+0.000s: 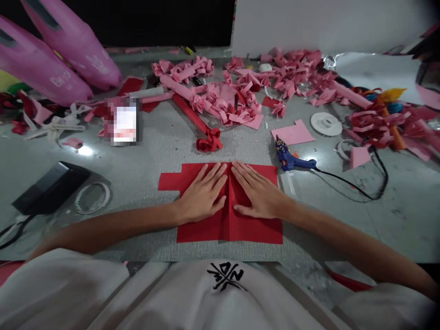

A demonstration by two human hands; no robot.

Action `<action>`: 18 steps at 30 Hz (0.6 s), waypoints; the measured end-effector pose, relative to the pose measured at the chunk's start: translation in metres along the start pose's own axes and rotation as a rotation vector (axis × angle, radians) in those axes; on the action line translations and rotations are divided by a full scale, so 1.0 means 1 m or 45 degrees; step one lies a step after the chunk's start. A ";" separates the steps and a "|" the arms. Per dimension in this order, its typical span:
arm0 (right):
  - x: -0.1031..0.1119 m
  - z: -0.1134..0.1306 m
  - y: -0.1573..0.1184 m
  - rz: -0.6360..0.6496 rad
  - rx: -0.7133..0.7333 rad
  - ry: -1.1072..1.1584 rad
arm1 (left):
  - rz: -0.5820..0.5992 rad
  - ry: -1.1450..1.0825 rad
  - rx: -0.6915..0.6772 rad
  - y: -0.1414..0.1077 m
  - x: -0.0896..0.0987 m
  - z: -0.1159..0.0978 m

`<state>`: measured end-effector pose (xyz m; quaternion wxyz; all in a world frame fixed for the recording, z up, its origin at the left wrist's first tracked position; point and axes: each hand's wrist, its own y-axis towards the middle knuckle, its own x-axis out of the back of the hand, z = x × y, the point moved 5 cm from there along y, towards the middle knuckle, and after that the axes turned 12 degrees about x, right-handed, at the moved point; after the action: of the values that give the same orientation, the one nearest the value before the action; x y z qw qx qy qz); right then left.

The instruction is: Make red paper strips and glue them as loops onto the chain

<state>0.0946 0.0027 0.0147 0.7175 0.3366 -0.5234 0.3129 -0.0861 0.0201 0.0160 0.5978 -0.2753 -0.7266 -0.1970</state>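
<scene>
A large sheet of red paper [254, 231] lies on the table in front of me, with a crease down its middle and a narrow tab at its upper left. My left hand [203, 195] rests flat on the left half, fingers spread and pointing up toward the crease. On the right half my right hand [257, 192] lies flat too, its fingertips near the crease at the top edge. Neither hand grips anything. A blue glue gun [297, 162] lies just right of the paper.
Behind the paper is a red paper flower [209, 140], with heaped pink paper flowers [227, 101] farther back. At left are a black adapter [51, 188] and a tape ring [92, 198]. Pink paper [294, 134] and a white disc [326, 124] lie right; pink bottles [44, 68] stand back left.
</scene>
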 end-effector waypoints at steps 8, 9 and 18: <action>0.009 0.000 -0.006 -0.047 0.012 -0.006 | -0.047 -0.033 -0.042 0.003 -0.004 0.007; 0.007 0.001 -0.006 -0.025 0.006 0.015 | -0.053 -0.033 -0.047 0.004 -0.004 0.009; -0.002 0.004 -0.007 0.022 -0.096 0.063 | -0.016 -0.013 -0.015 0.004 -0.006 0.008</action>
<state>0.0978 -0.0047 0.0127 0.7396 0.2971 -0.5199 0.3073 -0.0891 0.0268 0.0079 0.5912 -0.2754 -0.7302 -0.2037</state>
